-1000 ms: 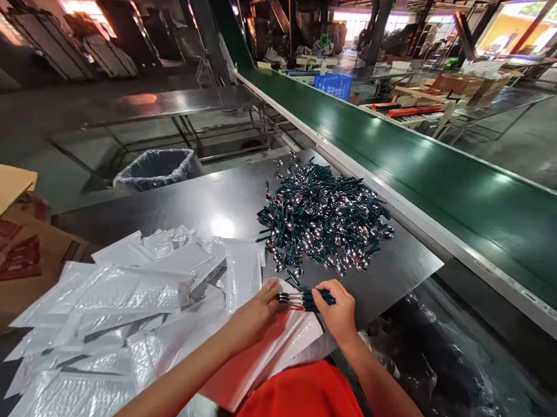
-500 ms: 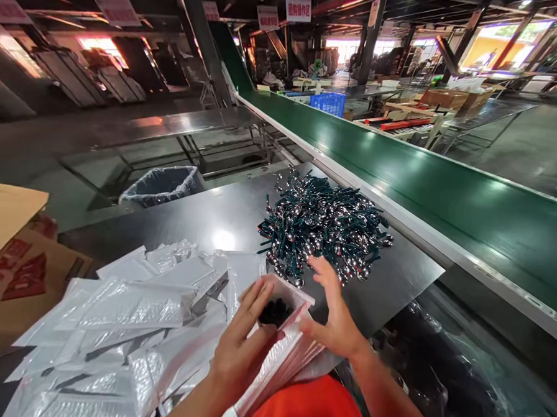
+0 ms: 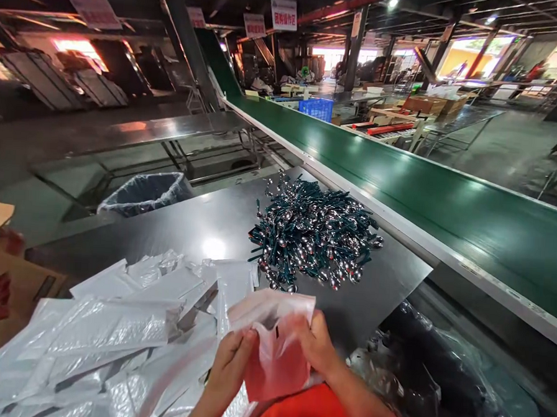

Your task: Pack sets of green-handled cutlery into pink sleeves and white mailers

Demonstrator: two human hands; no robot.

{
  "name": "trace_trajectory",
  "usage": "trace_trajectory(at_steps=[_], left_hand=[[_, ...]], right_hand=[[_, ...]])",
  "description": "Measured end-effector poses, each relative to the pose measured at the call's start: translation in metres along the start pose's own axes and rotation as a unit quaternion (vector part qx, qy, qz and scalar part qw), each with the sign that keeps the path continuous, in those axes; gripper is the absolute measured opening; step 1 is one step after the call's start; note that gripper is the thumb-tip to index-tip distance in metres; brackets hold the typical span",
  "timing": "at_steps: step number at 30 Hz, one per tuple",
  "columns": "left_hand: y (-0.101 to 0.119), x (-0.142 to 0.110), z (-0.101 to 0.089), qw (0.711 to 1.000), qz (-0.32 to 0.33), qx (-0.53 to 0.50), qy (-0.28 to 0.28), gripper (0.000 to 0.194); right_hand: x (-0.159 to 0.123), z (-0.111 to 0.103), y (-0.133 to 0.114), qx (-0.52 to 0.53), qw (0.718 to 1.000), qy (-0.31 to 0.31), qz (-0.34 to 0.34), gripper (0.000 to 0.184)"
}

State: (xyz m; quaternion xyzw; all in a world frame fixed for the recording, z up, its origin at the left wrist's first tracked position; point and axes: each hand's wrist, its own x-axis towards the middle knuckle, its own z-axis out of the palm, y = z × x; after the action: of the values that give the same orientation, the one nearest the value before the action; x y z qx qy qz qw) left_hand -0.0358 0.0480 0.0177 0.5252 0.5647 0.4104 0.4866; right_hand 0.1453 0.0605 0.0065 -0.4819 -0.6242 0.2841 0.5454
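In front of my body I hold a white bubble mailer [image 3: 279,367] by its upper part. My left hand [image 3: 234,355] is closed on its left edge, thumb on top. My right hand [image 3: 319,342] grips its right side, the fingertips partly blurred. The mailer's flap [image 3: 264,301] stands up behind my hands, and its inside is hidden. Just beyond lies a heap of metal spoons [image 3: 312,229] with dark green handles. Left of my left hand is a pile of white bubble mailers [image 3: 118,324].
The heap and pile lie on a metal table [image 3: 165,237]. A green conveyor belt [image 3: 401,177] runs along its far right side. A lined bin [image 3: 143,192] stands beyond the left edge, a cardboard box [image 3: 17,282] at left. Clear plastic [image 3: 438,372] lies low at right.
The mailer's mouth was open with dark contents showing; now it is hidden behind the raised flap. Both hands have moved lower and closed on the mailer. The view has shifted slightly right.
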Motion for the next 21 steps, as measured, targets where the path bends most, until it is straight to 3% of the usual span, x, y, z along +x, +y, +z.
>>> trace_trajectory(at_steps=[2, 4, 7, 9, 15, 17, 19, 21], left_hand=[[-0.002, -0.004, 0.008, 0.998, -0.032, -0.002, 0.045, 0.058], [-0.004, -0.008, 0.019, 0.997, -0.051, 0.004, 0.058, 0.059], [-0.009, -0.014, 0.035, 1.000, 0.008, 0.005, -0.012, 0.060], [-0.010, -0.018, 0.041, 0.996, 0.061, -0.015, -0.063, 0.059], [-0.002, -0.024, 0.037, 0.997, 0.046, -0.017, -0.058, 0.048], [0.001, -0.023, 0.035, 0.997, 0.048, -0.016, -0.062, 0.047], [0.002, -0.022, 0.031, 0.998, 0.031, -0.022, -0.058, 0.051], [0.003, -0.022, 0.026, 0.998, -0.010, -0.038, -0.043, 0.054]], right_hand=[[0.000, 0.000, -0.009, -0.050, 0.988, 0.145, -0.032, 0.022], [0.003, 0.001, -0.025, -0.093, 0.969, 0.197, -0.120, 0.010], [0.008, 0.004, -0.049, -0.134, 0.957, 0.130, -0.220, 0.019], [0.011, 0.008, -0.059, -0.150, 0.958, 0.102, -0.221, 0.026], [0.010, 0.007, -0.056, -0.105, 0.973, 0.024, -0.205, 0.032], [0.011, -0.007, -0.044, -0.071, 0.973, -0.011, -0.219, 0.036], [0.012, -0.034, -0.021, -0.051, 0.976, -0.020, -0.212, 0.035], [0.009, -0.074, 0.016, -0.060, 0.990, 0.020, -0.125, 0.030]])
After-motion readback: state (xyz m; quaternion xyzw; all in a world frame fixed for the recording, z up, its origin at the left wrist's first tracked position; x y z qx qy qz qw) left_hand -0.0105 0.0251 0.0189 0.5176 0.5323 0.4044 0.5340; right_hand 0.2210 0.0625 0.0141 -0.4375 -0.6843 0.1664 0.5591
